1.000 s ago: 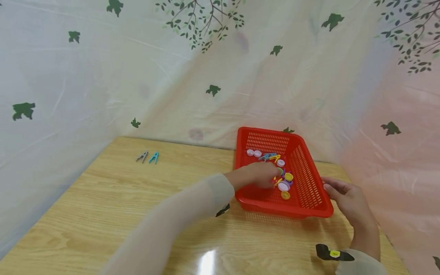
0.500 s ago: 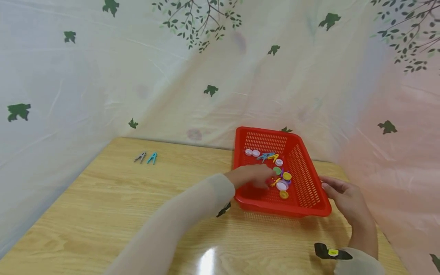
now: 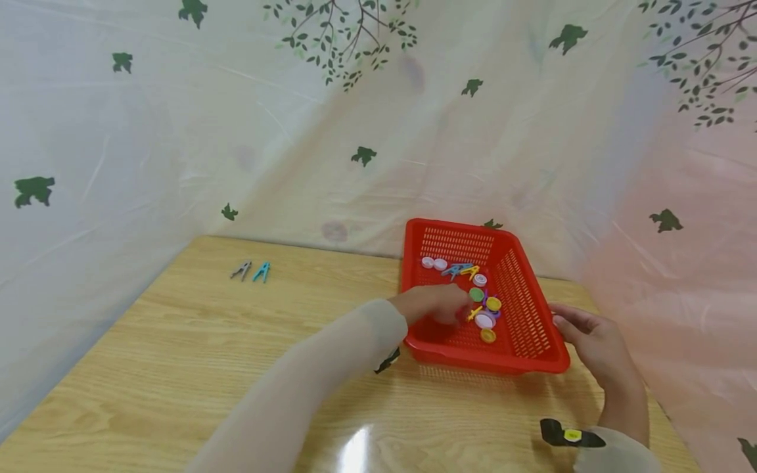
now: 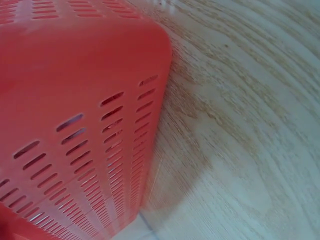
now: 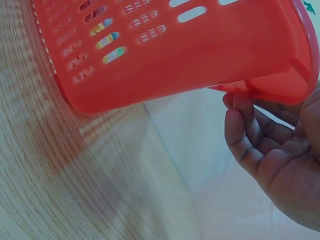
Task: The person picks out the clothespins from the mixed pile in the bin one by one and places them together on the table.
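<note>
A red plastic basket [image 3: 485,363] stands tilted in view on the right of the table, its slotted wall [image 4: 75,145] filling much of the left wrist view. My left hand [image 3: 440,303] reaches inside it; the fingertips are blurred and partly hidden. Right beside those fingers are a green cap [image 3: 476,295], a small yellow piece [image 3: 474,313], a white cap [image 3: 485,320] and a yellow cap [image 3: 493,303]. My right hand [image 3: 597,341] holds the basket's right rim, fingers [image 5: 244,117] curled beneath it in the right wrist view.
On the table's far left lie a grey clothespin [image 3: 241,270] and a turquoise clothespin [image 3: 262,271]. Farther back in the basket are blue clothespins [image 3: 457,270], a yellow clothespin [image 3: 470,272] and white caps [image 3: 440,264]. A leaf-printed sheet [image 3: 284,144] hangs behind the table.
My left hand has drawn slightly left inside the basket, uncovering the green cap. A red piece beside the small yellow one is no longer seen. The right hand stays on the rim.
</note>
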Tool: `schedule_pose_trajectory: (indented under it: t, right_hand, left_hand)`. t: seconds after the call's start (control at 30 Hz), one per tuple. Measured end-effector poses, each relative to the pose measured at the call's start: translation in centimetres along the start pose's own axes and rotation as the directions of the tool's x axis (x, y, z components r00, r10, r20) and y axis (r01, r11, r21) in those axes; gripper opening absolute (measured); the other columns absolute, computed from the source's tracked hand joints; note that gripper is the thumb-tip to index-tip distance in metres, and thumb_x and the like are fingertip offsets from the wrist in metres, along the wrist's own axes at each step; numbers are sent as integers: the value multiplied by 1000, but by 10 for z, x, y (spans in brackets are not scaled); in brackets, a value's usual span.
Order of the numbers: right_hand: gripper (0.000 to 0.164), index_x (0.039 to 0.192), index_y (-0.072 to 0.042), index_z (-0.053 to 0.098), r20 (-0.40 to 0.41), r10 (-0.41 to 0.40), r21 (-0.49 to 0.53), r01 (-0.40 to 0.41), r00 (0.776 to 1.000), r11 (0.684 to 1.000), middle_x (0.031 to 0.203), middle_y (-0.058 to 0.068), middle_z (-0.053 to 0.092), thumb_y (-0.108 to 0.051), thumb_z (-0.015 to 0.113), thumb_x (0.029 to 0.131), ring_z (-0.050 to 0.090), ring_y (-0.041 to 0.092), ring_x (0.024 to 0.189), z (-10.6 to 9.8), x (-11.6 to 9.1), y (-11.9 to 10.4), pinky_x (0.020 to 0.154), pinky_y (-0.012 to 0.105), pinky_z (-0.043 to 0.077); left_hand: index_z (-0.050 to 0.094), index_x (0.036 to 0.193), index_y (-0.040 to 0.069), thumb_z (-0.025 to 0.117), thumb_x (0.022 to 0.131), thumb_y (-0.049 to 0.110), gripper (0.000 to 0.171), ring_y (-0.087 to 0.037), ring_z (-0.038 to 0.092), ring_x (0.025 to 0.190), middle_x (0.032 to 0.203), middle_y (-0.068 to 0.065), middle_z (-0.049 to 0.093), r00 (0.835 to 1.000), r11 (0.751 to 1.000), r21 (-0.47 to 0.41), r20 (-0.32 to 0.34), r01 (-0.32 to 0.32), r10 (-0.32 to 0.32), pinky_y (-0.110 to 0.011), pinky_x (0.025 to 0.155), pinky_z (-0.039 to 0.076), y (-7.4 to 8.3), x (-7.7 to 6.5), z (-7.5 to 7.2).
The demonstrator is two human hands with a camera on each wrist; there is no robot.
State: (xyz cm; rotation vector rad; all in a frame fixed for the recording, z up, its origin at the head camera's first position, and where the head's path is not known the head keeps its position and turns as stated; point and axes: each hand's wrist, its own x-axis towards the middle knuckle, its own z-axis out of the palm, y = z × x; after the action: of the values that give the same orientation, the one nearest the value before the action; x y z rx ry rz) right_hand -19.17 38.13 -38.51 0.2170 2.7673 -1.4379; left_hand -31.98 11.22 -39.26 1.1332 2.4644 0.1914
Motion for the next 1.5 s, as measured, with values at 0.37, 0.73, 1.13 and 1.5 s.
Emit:
schedule_pose_trajectory:
  t: [0.37, 0.73, 1.13, 1.5]
  right_hand:
    - [60, 151, -8, 50, 8, 20, 14, -20, 1000, 1000, 137, 11, 64, -45, 54, 105, 63, 1, 97, 0, 0, -1, 102, 66, 42]
    - [58, 151, -8, 50, 3, 8, -2, -7, 1000, 1000, 134, 9, 66, -43, 54, 105, 65, -1, 96, -1, 0, 0, 98, 54, 49]
    - [59, 151, -7, 51, -6, 12, -11, -12, 1000, 1000, 135, 8, 66, -44, 55, 104, 64, -2, 96, 1, -1, -2, 97, 52, 50]
    - [57, 149, -5, 51, -12, -18, -14, 18, 1000, 1000, 126, -3, 69, -41, 55, 105, 66, -1, 96, 1, -1, -1, 89, 36, 54]
  left_hand:
    - [64, 118, 29, 76, 92, 14, 32, -11, 59, 97, 106, 10, 62, 998, 996, -72, 29, 53, -51, -29, 94, 53, 2, -4, 1]
    - [67, 126, 31, 80, 89, 17, 42, -8, 59, 97, 111, 13, 63, 1000, 995, -96, 20, -20, 22, -31, 98, 53, 1, -6, 1]
    - [71, 124, 25, 81, 88, 20, 38, -6, 59, 97, 110, 11, 66, 994, 996, -42, 74, -74, 77, -26, 95, 53, 3, -2, 2]
    - [73, 116, 24, 82, 87, 28, 31, -6, 60, 96, 107, 10, 67, 989, 994, 2, 93, -112, 112, -23, 91, 53, 2, 1, 3]
